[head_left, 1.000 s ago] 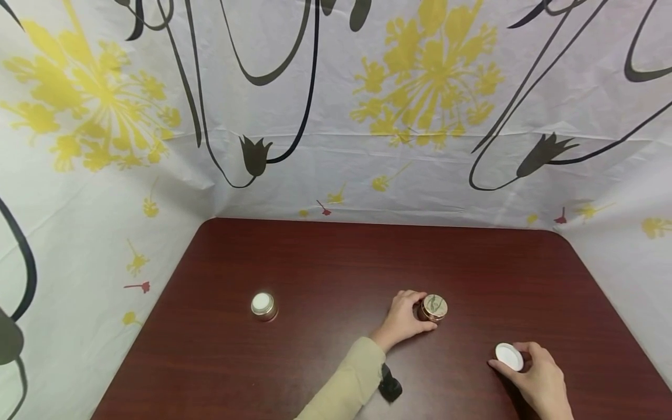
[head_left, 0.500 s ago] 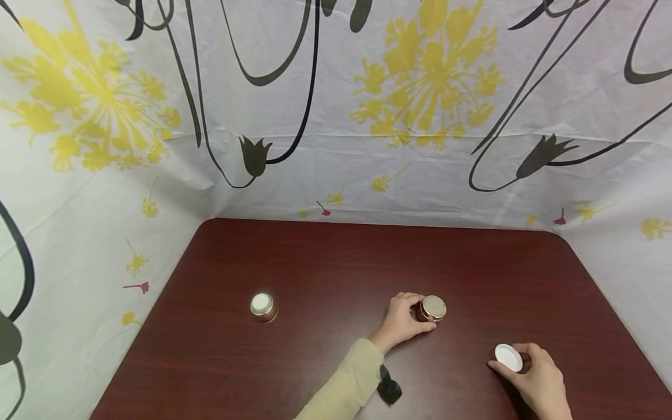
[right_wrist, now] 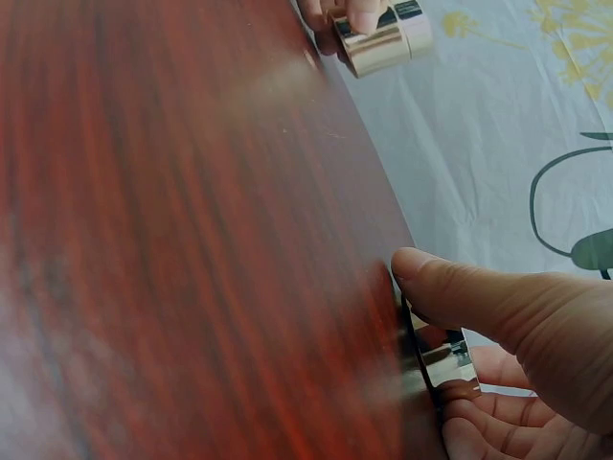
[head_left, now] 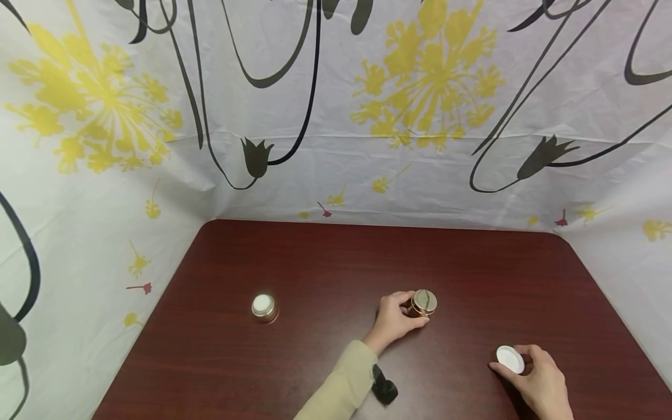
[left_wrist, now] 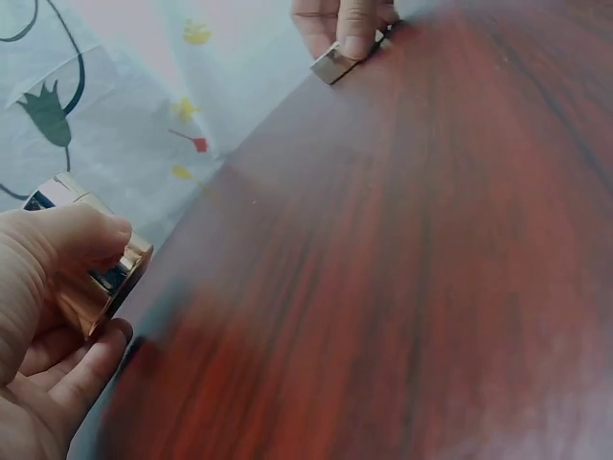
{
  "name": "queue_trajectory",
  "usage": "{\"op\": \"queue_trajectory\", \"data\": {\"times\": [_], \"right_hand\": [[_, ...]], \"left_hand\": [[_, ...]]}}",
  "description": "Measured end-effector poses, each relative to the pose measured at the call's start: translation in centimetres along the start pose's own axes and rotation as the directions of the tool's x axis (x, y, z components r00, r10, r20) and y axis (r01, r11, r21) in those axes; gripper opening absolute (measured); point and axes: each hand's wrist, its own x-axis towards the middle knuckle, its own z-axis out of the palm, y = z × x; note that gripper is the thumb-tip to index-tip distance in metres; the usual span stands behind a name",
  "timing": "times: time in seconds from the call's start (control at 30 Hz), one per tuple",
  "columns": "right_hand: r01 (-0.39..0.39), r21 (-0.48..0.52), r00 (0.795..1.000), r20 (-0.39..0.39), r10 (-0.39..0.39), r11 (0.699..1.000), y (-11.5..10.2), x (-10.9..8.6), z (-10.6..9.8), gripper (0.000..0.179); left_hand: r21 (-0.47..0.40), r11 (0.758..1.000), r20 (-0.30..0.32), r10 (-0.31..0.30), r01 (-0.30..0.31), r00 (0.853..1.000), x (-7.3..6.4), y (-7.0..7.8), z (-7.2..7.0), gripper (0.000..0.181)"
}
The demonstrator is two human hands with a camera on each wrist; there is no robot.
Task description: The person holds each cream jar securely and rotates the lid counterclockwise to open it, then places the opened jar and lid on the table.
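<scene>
My left hand point(head_left: 395, 318) grips a shiny gold cosmetic jar point(head_left: 423, 302) between thumb and fingers, its gold lid facing up. In the left wrist view, the thumb lies across the jar's point(left_wrist: 105, 259) gold side. The jar is close over the tabletop. Farther right, my right hand point(head_left: 541, 376) holds a round jar lid point(head_left: 510, 359) by its edge, its white inside facing up. In the right wrist view, the lid's gold side point(right_wrist: 448, 364) shows between thumb and fingers, low at the table. A second small jar point(head_left: 264, 308) with a white top and gold body stands at the left.
All of this is on a dark red wood-grain table point(head_left: 336, 256) with rounded far corners. A white cloth point(head_left: 325, 105) with yellow and dark floral print hangs behind and along the sides. A black wrist camera point(head_left: 385, 389) sits by the left sleeve point(head_left: 341, 382).
My left hand has moved the gold jar slightly leftward and away from me. The right hand with the lid and the second jar hold their places.
</scene>
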Motion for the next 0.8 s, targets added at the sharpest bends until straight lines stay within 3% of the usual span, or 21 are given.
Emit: {"op": "queue_trajectory", "data": {"times": [0.43,0.8], "right_hand": [[0.012,0.010,1.000,-0.026,-0.012,1.000,-0.1,0.1,0.0,0.056],[0.012,-0.003,1.000,-0.026,-0.012,1.000,0.1,0.1,0.3,0.055]], "left_hand": [[-0.098,0.995,-0.074,-0.040,0.032,0.996,0.0,1.1,-2.9,0.054],[-0.060,0.998,-0.135,0.024,-0.032,0.991,0.0,2.1,-5.3,0.053]]}}
